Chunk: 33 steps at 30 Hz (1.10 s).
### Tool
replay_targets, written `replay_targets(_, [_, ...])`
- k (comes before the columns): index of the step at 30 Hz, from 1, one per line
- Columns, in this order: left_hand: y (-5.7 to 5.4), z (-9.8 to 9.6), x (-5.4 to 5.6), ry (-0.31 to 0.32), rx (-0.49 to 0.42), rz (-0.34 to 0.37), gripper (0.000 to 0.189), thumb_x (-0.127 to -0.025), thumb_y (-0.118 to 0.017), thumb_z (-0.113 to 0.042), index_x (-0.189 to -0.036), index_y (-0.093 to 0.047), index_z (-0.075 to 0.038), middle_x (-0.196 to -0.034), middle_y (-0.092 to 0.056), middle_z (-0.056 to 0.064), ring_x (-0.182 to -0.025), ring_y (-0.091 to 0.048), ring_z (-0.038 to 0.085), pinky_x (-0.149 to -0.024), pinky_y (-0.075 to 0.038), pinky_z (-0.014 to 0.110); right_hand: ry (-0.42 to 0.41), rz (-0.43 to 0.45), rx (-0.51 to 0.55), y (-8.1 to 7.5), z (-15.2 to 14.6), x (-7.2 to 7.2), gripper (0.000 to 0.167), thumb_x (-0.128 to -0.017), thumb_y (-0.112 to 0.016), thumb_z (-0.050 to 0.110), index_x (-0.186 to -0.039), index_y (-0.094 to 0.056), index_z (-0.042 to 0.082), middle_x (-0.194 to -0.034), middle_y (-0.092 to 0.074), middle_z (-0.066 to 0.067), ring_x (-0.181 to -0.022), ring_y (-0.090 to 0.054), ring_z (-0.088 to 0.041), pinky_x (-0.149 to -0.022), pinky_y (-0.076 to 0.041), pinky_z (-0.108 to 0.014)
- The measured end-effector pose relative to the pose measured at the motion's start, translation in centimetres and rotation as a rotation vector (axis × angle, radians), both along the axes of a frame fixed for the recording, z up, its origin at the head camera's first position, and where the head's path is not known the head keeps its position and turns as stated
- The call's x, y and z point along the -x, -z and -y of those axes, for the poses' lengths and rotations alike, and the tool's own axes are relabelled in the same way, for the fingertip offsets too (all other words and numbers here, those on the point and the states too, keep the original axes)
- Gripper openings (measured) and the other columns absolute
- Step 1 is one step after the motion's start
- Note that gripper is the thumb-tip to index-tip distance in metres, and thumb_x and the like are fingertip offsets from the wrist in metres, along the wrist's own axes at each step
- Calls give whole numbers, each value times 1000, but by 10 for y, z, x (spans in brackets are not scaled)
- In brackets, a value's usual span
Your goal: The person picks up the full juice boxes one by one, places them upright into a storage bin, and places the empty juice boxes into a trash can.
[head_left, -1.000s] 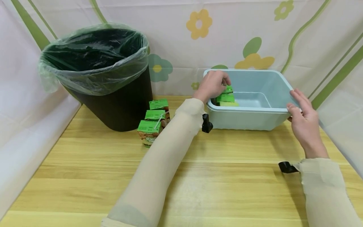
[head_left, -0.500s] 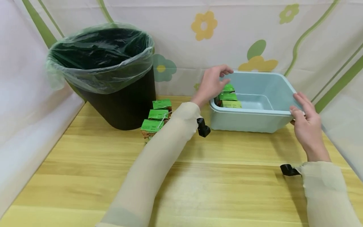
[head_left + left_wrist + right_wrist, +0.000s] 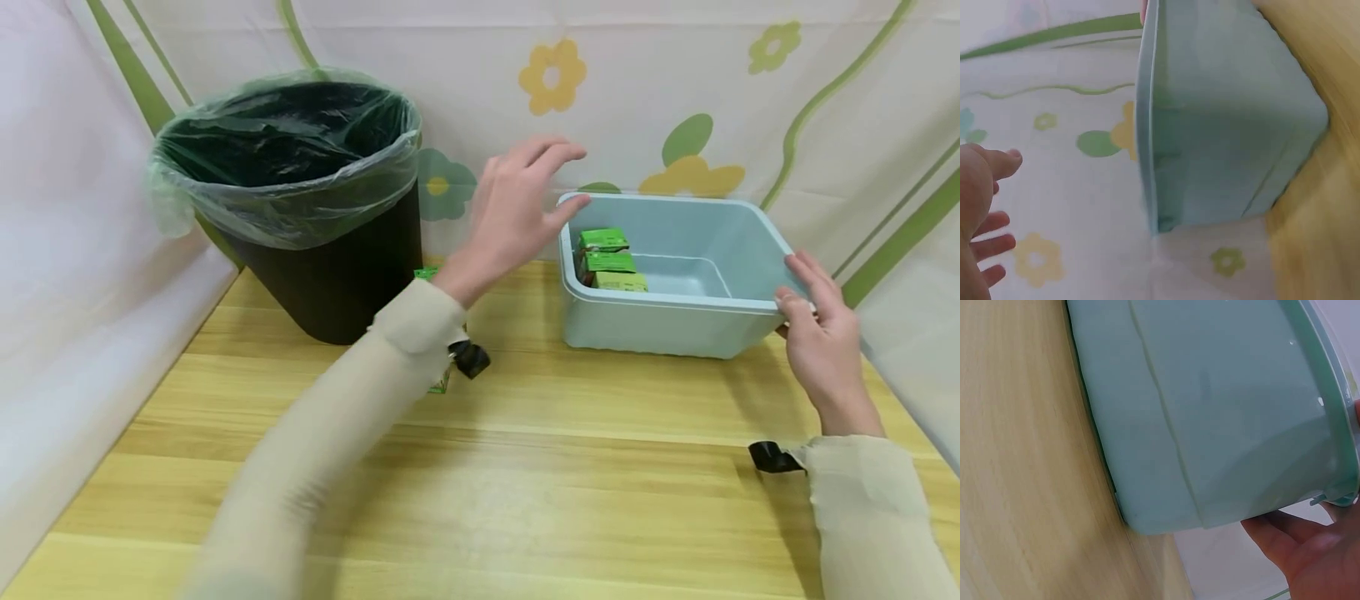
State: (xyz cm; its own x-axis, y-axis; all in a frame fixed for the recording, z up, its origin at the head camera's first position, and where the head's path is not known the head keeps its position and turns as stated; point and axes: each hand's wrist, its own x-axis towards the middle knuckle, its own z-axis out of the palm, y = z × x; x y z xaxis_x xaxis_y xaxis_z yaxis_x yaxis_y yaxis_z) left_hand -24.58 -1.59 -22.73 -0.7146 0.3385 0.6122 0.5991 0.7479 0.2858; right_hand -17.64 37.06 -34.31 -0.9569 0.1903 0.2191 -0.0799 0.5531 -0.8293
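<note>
A light blue plastic bin point(image 3: 645, 325) stands on the table at the right. Three small green-topped drink cartons point(image 3: 609, 262) sit in a row along its left inner wall. My left hand point(image 3: 513, 208) is in the air just left of the bin's rim, fingers spread, holding nothing; in the left wrist view this hand point(image 3: 979, 212) is apart from the bin. With the thumb on the rim, my right hand point(image 3: 823, 342) grips the bin's right end. More green cartons point(image 3: 439, 385) stand on the table, mostly hidden behind my left forearm.
A black trash can point(image 3: 330, 283) lined with a thin green plastic bag point(image 3: 300, 208) stands at the back left. A white cloth with printed flowers point(image 3: 480, 50) hangs behind the wooden table point(image 3: 570, 500). A similar cloth borders both sides.
My left hand has come up out of the bin and moved left, its fingers spreading. My right hand keeps its hold on the bin. The head view has shifted slightly.
</note>
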Motion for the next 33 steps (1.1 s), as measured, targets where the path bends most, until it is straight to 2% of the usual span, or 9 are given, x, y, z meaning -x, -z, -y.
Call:
replay_targets(6, [-2,49,-31,-48,35,-207,48,-103,-68,-44,-142,-67,-15,-154,-62,9,-143,-56,27,-127,-35,44,-17,-1,31,1,-2,0,54,-113,-39,29,-167,-32,34,-175,-17,25,-162,-21,-6,-83,-46,3])
replay_targets(11, [-2,92,-48,-64,-27,-425,43,-105,-65,-41,-134,-72,-9,-146,-66,14,-137,-60,34,-129,-31,50,-15,-1,11,2,-4,-1,54,-113,-39,30,-167,-32,35,-175,-17,25,-160,-26,-7,-82,-45,3])
replay_targets(14, [-3,118,-56,-100,-75,-508,44,-104,-65,-42,-132,-73,-9,-145,-68,14,-137,-60,34,-129,-30,52,-13,-3,-4,1,-4,-1,54,-113,-39,31,-167,-32,35,-175,-17,26,-159,-26,-6,-84,-45,4])
replay_targets(19, [-3,158,-64,-201,-212,-561,55,-101,-62,-55,-127,-75,-9,-142,-70,13,-136,-60,35,-130,-27,51,-5,-9,-19,1,-1,-1,54,-114,-39,33,-167,-32,36,-174,-17,27,-159,-18,0,-93,-39,5])
replay_targets(21, [-1,170,-67,-237,-298,-600,63,-99,-59,-63,-122,-77,-7,-138,-72,14,-134,-62,35,-130,-27,51,-3,-13,-19,2,0,0,54,-114,-38,34,-167,-31,36,-174,-17,28,-161,-12,2,-105,-33,4])
replay_targets(25, [3,191,-69,-282,-453,-669,77,-94,-56,-76,-115,-78,-5,-133,-75,11,-133,-64,31,-130,-26,49,-2,-13,-9,2,2,0,54,-114,-38,34,-167,-31,37,-174,-16,28,-163,-5,1,-131,-17,-19])
replay_targets(28, [8,204,-69,-304,-509,-659,80,-92,-56,-79,-117,-78,-6,-136,-73,7,-137,-61,27,-132,-24,45,-4,-9,-7,2,3,0,54,-114,-38,35,-167,-30,37,-174,-15,28,-163,-4,1,-136,-14,-34])
replay_targets(31, [12,212,-68,-319,-532,-625,82,-91,-56,-80,-121,-77,-6,-140,-72,5,-141,-58,24,-133,-21,42,0,-5,-11,2,2,0,54,-114,-37,35,-167,-31,37,-174,-16,28,-163,-5,1,-132,-20,-23])
replay_targets(33, [14,215,-68,-320,-550,-604,83,-91,-56,-80,-123,-77,-6,-141,-71,6,-143,-57,23,-133,-19,41,16,-13,-8,3,3,0,53,-113,-37,33,-166,-33,37,-174,-17,27,-163,-8,0,-123,-28,-11])
